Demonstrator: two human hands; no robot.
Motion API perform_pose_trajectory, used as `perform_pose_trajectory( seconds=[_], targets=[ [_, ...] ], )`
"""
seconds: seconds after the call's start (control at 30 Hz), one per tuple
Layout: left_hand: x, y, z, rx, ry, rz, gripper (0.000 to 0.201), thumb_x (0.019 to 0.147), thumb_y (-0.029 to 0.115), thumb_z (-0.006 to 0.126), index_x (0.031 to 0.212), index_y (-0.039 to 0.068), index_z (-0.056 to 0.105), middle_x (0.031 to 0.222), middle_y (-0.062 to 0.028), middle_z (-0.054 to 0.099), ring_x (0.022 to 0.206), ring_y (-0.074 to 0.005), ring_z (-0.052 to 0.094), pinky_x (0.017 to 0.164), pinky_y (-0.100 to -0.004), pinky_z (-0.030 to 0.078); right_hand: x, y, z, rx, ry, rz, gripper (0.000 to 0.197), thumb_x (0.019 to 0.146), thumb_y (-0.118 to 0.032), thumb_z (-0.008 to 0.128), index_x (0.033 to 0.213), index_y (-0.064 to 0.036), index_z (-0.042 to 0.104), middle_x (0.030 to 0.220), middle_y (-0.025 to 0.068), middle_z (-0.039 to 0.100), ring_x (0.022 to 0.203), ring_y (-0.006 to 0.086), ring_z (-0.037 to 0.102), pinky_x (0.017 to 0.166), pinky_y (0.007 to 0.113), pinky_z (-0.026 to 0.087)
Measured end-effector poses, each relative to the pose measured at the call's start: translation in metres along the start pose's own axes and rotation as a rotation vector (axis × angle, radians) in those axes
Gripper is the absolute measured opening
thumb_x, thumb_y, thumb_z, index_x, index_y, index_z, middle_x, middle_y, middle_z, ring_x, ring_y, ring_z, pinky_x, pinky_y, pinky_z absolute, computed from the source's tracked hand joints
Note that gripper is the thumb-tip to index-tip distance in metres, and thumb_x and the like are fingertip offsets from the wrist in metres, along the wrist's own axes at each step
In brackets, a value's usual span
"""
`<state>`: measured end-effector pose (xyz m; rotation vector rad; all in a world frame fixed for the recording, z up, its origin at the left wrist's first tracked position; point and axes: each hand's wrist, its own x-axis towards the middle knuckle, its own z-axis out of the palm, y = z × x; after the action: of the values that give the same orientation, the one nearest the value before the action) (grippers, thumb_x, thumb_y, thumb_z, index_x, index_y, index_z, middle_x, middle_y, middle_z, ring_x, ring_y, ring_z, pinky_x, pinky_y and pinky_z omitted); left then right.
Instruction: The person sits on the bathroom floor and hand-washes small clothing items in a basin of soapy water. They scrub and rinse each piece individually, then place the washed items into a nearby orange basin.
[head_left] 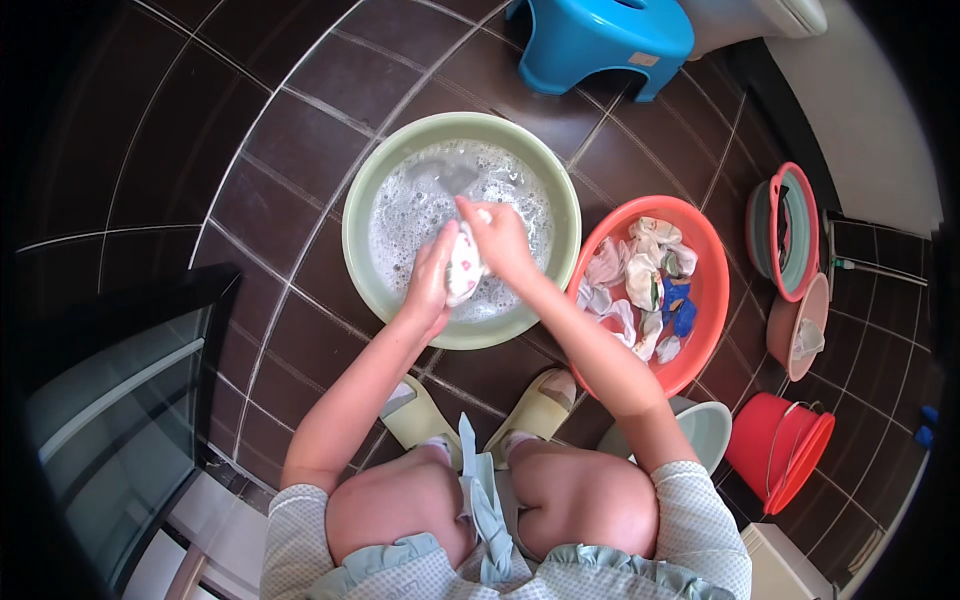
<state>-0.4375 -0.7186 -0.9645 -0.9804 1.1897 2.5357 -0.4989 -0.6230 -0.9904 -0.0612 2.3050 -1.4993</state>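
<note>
Above a pale green basin (362, 262) of foamy water (400, 235), both of my hands grip a small wet white cloth (464, 268) with a pink-red pattern. My left hand (430, 278) wraps its left side. From the right, my right hand (500, 240) closes on the upper part, with a bit of white showing by its fingers. Which kind of garment the cloth is cannot be made out. A greyish patch (457, 180) shows in the suds just beyond my hands.
A coral basin (712, 290) holding crumpled white and blue laundry (645, 275) stands right. Beyond it are a folding basin (783, 230), pink basin (785, 330) and red bucket (765, 450). A blue stool (600, 50) stands at the back; a glass door (120, 430) is at left.
</note>
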Motion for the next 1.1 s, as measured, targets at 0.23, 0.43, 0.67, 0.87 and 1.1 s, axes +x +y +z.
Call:
perform_pose_trajectory(
  seconds=[0.23, 0.43, 0.67, 0.87, 1.1],
  targets=[
    [0.035, 0.013, -0.051, 0.483, 0.028, 0.400, 0.022, 0.076, 0.012, 0.065, 0.090, -0.002, 0.056, 0.077, -0.0081, 0.061, 0.066, -0.0087, 0.057, 0.058, -0.0228, 0.045, 0.014, 0.031, -0.049, 0.182, -0.154, -0.059, 0.024, 0.073, -0.017, 0.067, 0.091, -0.0028, 0.058, 0.073, 0.0056, 0.062, 0.065, 0.0090, 0.055, 0.060, 0.024, 0.043],
    [0.028, 0.019, -0.061, 0.878, 0.116, 0.324, 0.031, 0.072, 0.004, 0.064, 0.096, 0.004, 0.044, 0.082, -0.0130, 0.059, 0.068, -0.0195, 0.061, 0.057, -0.0293, 0.047, 0.017, 0.032, -0.061, -0.256, -0.133, -0.163, 0.032, 0.069, -0.012, 0.064, 0.100, -0.0135, 0.056, 0.091, 0.0133, 0.059, 0.083, 0.0274, 0.059, 0.074, 0.035, 0.045],
    [-0.002, 0.012, -0.051, 1.710, 0.167, 0.625, 0.036, 0.065, 0.003, 0.063, 0.097, 0.011, 0.047, 0.097, -0.0071, 0.048, 0.089, -0.0305, 0.054, 0.069, -0.0401, 0.045, -0.016, 0.032, -0.041, -0.613, 0.011, -0.553, 0.027, 0.066, -0.003, 0.057, 0.092, -0.0120, 0.058, 0.094, 0.0083, 0.054, 0.085, 0.0276, 0.056, 0.071, 0.038, 0.045],
    [-0.002, -0.020, -0.054, 1.639, -0.103, 0.794, 0.046, 0.058, -0.001, 0.061, 0.101, 0.008, 0.051, 0.101, -0.0088, 0.050, 0.103, -0.0284, 0.047, 0.079, -0.0378, 0.043, -0.035, 0.040, -0.024, -0.738, -0.196, -0.714, 0.037, 0.060, -0.005, 0.059, 0.097, -0.0117, 0.059, 0.097, 0.0062, 0.052, 0.089, 0.0224, 0.051, 0.074, 0.034, 0.043],
    [0.015, -0.024, -0.060, 1.920, -0.090, 0.893, 0.047, 0.067, -0.002, 0.054, 0.113, 0.006, 0.049, 0.100, -0.0096, 0.053, 0.097, -0.0259, 0.051, 0.078, -0.0382, 0.044, -0.018, 0.061, -0.030, -0.671, -0.214, -0.803, 0.022, 0.066, -0.008, 0.055, 0.089, -0.0087, 0.058, 0.079, 0.0052, 0.057, 0.078, 0.0236, 0.055, 0.067, 0.034, 0.045]
  ],
)
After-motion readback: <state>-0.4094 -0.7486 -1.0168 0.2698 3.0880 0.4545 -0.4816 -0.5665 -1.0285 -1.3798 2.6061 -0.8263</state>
